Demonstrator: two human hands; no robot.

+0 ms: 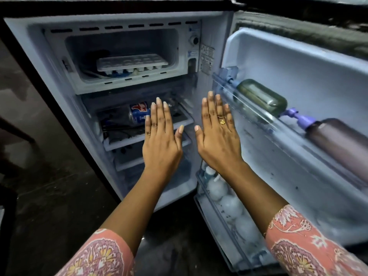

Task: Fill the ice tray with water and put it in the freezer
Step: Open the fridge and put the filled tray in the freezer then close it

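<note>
Both hands empty. Left hand (161,140) and right hand (218,136) are held out flat, palms down, fingers straight and loosely spread, gripping nothing, side by side with a small gap between the thumbs. A ring (222,121) sits on the right hand. Patterned pink sleeves (99,253) cover the upper forearms.

Both hands hover in front of the open fridge (35,62), level with the middle shelves, touching neither shelf nor door.

The ice tray (131,63) is up and slightly left of the hands, inside the freezer compartment (175,46) at the top. It lies flat, long axis running left to right across the compartment opening, near long edge facing the person. Whether the cells hold water or ice: can't tell, too blurred.

Left hand is a bit nearer to the tray, sitting roughly under its right half; right hand is off to the right, closer to the door (298,62).

Judgement: either the tray is already placed and the hands are free, or it is about to be fetched; cannot tell which. Any reach goes up and forward, left hand first.

Around: a soda bottle (137,114) lies on the shelf just behind the left fingers; a green bottle (262,98) and a brown pump bottle (342,140) lie in the upper door rack; white eggs (225,200) fill the lower door bin.
</note>
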